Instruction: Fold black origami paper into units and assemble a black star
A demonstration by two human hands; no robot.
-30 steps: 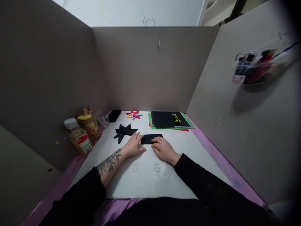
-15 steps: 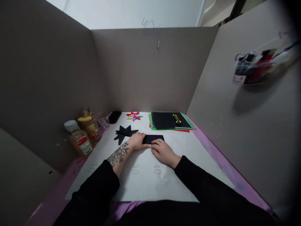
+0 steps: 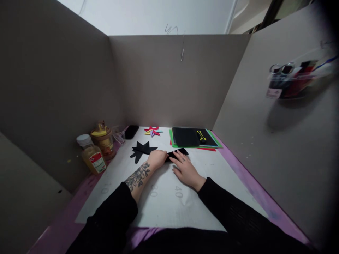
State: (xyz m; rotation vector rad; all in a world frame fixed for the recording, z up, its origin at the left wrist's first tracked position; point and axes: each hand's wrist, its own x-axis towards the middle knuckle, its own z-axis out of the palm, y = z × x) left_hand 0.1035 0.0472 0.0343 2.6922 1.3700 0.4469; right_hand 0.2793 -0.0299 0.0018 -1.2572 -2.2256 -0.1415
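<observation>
A folded black paper strip lies on the white sheet in front of me. My left hand is closed on its left end, fingers curled over the paper. The fingers of my right hand pinch the strip from the near side. The strip's right end is tilted up off the sheet. A black folded paper star lies just left of my left hand.
A stack of coloured paper with a black sheet on top and a yellow-marked tool sits behind. A small coloured paper star lies at the back. Two bottles stand at the left. Cardboard walls surround the desk.
The black strip lay flat under both hands; now it is turned and its right end is raised. My left hand moved right onto the strip and closed on it.
</observation>
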